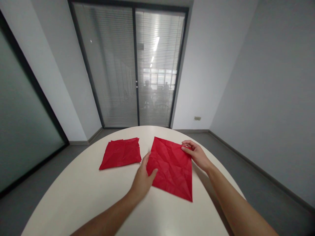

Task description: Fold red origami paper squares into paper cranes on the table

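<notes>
A creased square of red paper point(172, 167) is held over the table between both hands, tilted so its broad face shows. My left hand point(144, 177) grips its left edge, thumb on the front and fingers behind. At the upper right corner, my right hand point(195, 154) pinches the sheet between thumb and fingers. To the left, a stack of similar red sheets point(120, 152) lies on the table, with uneven edges along its far side.
The round white table point(81, 196) fills the lower view. Beyond it stand glass panels with blinds point(118, 72) in a dark frame. A plain wall point(270, 82) is on the right, and a frosted panel point(22, 124) on the left.
</notes>
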A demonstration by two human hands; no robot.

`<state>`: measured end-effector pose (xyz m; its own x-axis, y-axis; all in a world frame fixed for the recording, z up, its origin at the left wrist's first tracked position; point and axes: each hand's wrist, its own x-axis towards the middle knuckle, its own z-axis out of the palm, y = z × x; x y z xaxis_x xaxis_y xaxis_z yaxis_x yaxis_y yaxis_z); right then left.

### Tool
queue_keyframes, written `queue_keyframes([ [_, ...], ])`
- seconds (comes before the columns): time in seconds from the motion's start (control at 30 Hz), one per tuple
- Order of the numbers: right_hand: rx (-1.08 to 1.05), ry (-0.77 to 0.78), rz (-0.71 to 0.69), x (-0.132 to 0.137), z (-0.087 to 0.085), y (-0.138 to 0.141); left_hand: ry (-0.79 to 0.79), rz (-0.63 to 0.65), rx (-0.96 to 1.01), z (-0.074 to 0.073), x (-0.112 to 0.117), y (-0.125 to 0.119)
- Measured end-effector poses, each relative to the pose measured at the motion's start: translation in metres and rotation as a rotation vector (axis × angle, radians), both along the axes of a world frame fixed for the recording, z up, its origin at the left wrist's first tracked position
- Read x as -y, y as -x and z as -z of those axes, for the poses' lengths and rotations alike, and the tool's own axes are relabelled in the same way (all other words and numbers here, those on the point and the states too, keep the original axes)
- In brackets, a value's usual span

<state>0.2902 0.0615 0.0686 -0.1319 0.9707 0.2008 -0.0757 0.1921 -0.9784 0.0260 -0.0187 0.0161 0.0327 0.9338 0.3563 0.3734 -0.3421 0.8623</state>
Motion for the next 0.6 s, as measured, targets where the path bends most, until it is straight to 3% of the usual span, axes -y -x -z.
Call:
queue_keyframes([
  [0.3, -0.236, 0.126, 0.146, -0.002, -0.005, 0.0, 0.053, -0.045, 0.122, -0.022, -0.015, 0.014],
  [0.6, -0.448, 0.161, 0.225, -0.003, -0.015, 0.006, 0.078, -0.062, 0.245, -0.063, -0.033, 0.051],
])
